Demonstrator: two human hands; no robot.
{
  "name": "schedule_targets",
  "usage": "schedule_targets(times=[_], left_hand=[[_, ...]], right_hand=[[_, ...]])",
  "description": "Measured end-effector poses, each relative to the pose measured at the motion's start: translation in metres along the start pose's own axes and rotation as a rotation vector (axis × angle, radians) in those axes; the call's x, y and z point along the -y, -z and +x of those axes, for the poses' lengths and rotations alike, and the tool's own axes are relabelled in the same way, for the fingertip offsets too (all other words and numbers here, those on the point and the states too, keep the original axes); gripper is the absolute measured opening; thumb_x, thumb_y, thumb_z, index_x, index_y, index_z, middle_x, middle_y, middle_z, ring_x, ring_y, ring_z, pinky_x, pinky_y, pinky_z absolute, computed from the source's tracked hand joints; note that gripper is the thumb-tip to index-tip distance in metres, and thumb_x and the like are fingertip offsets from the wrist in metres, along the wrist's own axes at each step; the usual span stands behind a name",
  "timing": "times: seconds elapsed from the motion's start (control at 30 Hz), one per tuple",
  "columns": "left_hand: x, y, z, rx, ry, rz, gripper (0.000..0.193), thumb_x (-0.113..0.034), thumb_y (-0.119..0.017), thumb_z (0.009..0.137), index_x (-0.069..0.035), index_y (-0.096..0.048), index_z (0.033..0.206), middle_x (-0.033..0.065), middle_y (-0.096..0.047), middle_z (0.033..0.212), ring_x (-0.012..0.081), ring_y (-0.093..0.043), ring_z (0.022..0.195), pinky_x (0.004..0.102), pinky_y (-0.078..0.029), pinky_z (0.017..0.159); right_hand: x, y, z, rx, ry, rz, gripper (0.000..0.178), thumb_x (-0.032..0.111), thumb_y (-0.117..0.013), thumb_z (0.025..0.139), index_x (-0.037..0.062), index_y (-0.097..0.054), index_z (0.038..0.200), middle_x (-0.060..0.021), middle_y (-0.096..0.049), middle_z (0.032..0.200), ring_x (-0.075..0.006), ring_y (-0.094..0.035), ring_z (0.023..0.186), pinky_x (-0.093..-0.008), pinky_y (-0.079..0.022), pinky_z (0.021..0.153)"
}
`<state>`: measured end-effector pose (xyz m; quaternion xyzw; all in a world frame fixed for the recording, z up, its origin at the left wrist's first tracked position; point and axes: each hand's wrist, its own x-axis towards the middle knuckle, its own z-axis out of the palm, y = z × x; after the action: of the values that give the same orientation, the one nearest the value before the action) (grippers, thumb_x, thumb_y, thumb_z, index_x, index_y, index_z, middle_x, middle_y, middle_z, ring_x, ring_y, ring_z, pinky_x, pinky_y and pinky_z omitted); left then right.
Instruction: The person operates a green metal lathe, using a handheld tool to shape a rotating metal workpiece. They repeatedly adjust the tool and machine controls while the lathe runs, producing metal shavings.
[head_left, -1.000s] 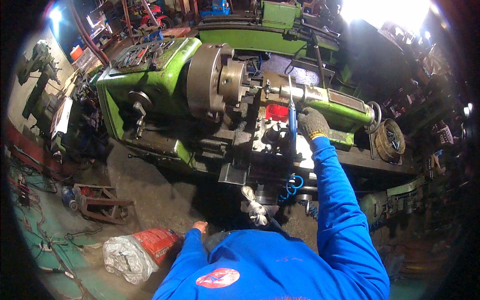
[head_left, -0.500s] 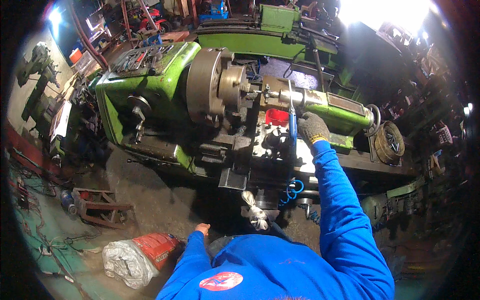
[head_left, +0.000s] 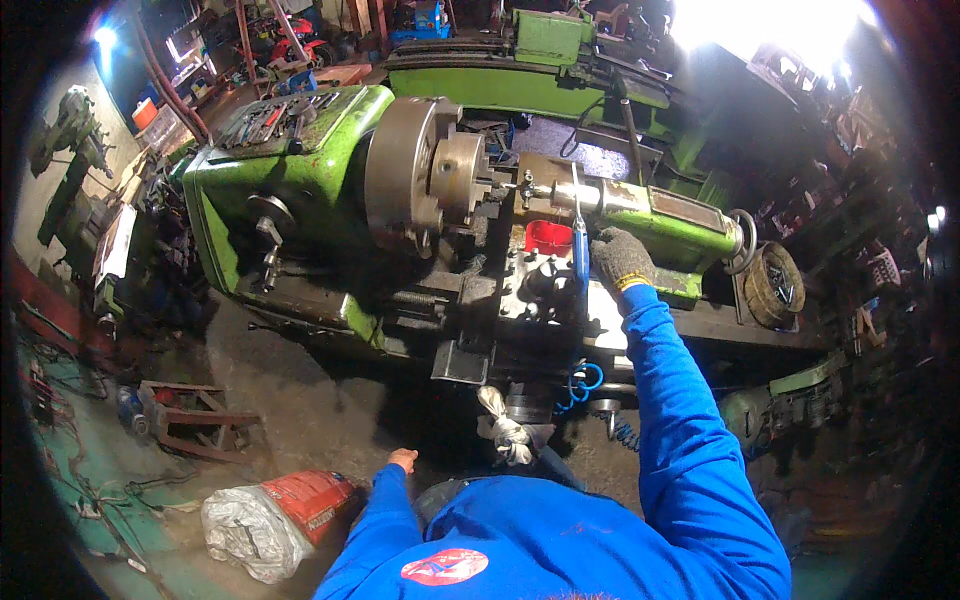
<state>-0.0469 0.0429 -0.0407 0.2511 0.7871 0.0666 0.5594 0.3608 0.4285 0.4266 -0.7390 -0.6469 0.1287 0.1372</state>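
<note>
My right hand (head_left: 622, 258), in a grey knit glove with a yellow cuff, is closed at a blue air blow gun (head_left: 581, 252) with a thin metal nozzle. A blue coiled hose (head_left: 586, 380) hangs below it. The nozzle points up toward the tailstock (head_left: 665, 217) of a green lathe. To the left, the large metal chuck (head_left: 405, 178) holds a stepped round part (head_left: 459, 180) facing the tailstock. A red container (head_left: 549, 238) sits left of the blow gun, above the tool post (head_left: 546, 280). My bare left hand (head_left: 403, 459) hangs low beside my body, fingers curled, nothing visible in it.
Hand tools lie on the green headstock (head_left: 325, 150). A knotted pale cloth (head_left: 507, 430) hangs at the lathe's front. On the floor are a red-and-white sack (head_left: 285, 515) and a rusty metal frame (head_left: 205, 420). A second green machine (head_left: 480, 90) stands behind.
The whole view has shifted slightly, so the lathe sits a little farther left. My right hand stays at the blow gun, and my left hand keeps nearly the same place.
</note>
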Motion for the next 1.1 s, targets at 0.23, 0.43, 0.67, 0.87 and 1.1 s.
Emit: schedule_targets(times=[0.23,0.43,0.67,0.87,1.1], left_hand=[[-0.002,0.013,0.025,0.041,-0.007,0.122,0.042,-0.052,-0.066,0.104,-0.016,-0.071,0.126,-0.0011,-0.073,0.097,0.0152,-0.071,0.077,0.0373,-0.051,0.061],[-0.039,0.017,0.016,0.015,0.020,-0.066,0.051,-0.058,-0.066,0.103,-0.018,-0.069,0.135,0.0010,-0.072,0.105,0.0159,-0.070,0.082,0.0397,-0.052,0.068],[-0.074,0.051,0.076,-0.067,0.056,-0.583,0.082,-0.077,-0.060,0.097,-0.017,-0.052,0.153,0.0082,-0.069,0.125,0.0257,-0.070,0.098,0.0455,-0.054,0.078],[-0.145,0.097,0.134,-0.333,-0.084,-1.114,0.095,-0.085,-0.058,0.093,-0.016,-0.048,0.157,0.0055,-0.064,0.114,0.0214,-0.064,0.091,0.0404,-0.049,0.069],[-0.196,0.114,0.146,-0.365,-0.110,-1.229,0.047,-0.060,-0.071,0.097,-0.022,-0.062,0.123,-0.0015,-0.071,0.097,0.0171,-0.071,0.080,0.0374,-0.049,0.065]], right_hand=[[-0.005,-0.003,0.002,0.010,0.035,0.022,0.039,0.035,-0.060,0.098,0.0129,-0.078,0.125,-0.0171,-0.073,0.134,-0.0389,-0.068,0.125,-0.0489,-0.053,0.108],[-0.008,-0.008,0.005,0.006,0.055,-0.012,0.040,0.036,-0.058,0.100,0.0133,-0.077,0.127,-0.0165,-0.073,0.134,-0.0387,-0.068,0.126,-0.0494,-0.053,0.108],[-0.013,-0.012,0.007,0.011,0.055,0.011,0.040,0.038,-0.059,0.099,0.0131,-0.077,0.125,-0.0171,-0.074,0.131,-0.0396,-0.068,0.124,-0.0496,-0.053,0.107],[-0.004,-0.003,-0.003,-0.016,0.048,0.046,0.040,0.039,-0.059,0.098,0.0135,-0.076,0.123,-0.0184,-0.075,0.126,-0.0412,-0.069,0.119,-0.0510,-0.054,0.103],[-0.013,-0.010,0.002,-0.066,0.073,0.049,0.039,0.039,-0.062,0.098,0.0136,-0.076,0.123,-0.0175,-0.076,0.124,-0.0408,-0.070,0.116,-0.0515,-0.055,0.100]])
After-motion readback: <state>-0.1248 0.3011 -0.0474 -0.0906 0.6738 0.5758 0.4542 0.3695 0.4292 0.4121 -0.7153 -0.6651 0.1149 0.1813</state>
